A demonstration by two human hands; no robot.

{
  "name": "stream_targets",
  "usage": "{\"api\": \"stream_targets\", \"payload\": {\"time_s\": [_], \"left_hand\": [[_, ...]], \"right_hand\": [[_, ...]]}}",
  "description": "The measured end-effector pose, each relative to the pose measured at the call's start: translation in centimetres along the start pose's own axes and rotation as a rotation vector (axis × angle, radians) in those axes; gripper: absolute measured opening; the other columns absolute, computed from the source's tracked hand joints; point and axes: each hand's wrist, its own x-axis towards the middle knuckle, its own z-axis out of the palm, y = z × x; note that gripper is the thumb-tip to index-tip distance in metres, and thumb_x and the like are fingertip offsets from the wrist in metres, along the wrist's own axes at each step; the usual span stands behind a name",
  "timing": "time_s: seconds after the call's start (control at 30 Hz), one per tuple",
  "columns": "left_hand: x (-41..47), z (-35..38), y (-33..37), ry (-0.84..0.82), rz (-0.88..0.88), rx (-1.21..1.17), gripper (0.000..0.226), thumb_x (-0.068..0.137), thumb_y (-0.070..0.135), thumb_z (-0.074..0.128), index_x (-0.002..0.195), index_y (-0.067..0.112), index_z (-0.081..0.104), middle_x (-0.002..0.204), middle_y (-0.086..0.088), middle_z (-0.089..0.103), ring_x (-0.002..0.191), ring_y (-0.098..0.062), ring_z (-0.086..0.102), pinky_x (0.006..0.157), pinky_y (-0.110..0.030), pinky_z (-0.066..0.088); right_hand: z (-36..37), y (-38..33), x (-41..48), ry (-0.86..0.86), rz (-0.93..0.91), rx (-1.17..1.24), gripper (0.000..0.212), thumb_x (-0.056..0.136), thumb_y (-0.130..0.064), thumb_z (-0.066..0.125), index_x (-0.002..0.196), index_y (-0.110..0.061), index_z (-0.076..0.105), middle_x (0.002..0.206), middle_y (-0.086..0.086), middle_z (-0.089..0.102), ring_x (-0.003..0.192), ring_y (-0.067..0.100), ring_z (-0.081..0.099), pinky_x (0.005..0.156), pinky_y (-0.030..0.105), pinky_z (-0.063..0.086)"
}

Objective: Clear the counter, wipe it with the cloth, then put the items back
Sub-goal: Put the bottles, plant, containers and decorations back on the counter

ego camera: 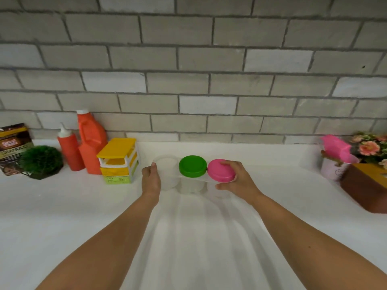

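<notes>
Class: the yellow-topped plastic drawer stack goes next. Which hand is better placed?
Left, probably: the left hand, holding the clear white-lidded jar, is beside the yellow-topped plastic drawer stack; the right hand grips the round pink lid, farther away.

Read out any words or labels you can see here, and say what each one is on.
"GRANULE", ending unclear: brown packet, far left.
Logo above it: too blurred to read.
Mark on the white flower pot: too faint to read.

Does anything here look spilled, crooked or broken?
Nothing spilled or broken. Only the pink lid seems tilted compared with the green lid beside it, where the right hand grips it. Left hand holds the clear jar.
</notes>
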Motion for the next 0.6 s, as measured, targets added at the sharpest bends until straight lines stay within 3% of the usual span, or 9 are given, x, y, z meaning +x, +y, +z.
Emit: {"api": "stream_targets", "payload": {"time_s": [0.23,0.43,0.6], "left_hand": [[4.3,-0.9,-0.8,0.030,0.000,-0.038,0.019,0.098,0.032,0.040,0.105,0.015,0.044,0.111,-0.012,0.054,0.108,-0.030,0.053,0.101,-0.048,0.042],[6.6,-0.4,-0.4,0.084,-0.012,-0.018,0.037,0.099,0.032,0.040,0.125,0.007,0.044,0.121,-0.015,0.053,0.115,-0.032,0.051,0.101,-0.045,0.043],[8.5,0.0,-0.9,0.118,0.007,0.056,0.042,0.098,0.038,0.038,0.128,0.010,0.043,0.126,-0.015,0.052,0.115,-0.032,0.050,0.102,-0.047,0.042]], "right_hand": [[2.7,-0.1,4.8,-0.025,-0.011,-0.070,0.076,0.063,0.001,0.082,0.129,-0.019,0.049,0.120,0.003,0.033,0.107,0.017,0.042,0.095,0.022,0.036],[4.2,0.4,8.2,-0.013,0.003,-0.078,0.076,0.062,0.001,0.082,0.129,-0.016,0.050,0.130,0.010,0.039,0.118,0.025,0.045,0.092,0.024,0.037],[5.0,0.7,10.3,-0.005,0.031,-0.097,0.075,0.064,0.000,0.081,0.130,-0.014,0.049,0.130,0.013,0.037,0.119,0.029,0.044,0.098,0.028,0.038]]}}
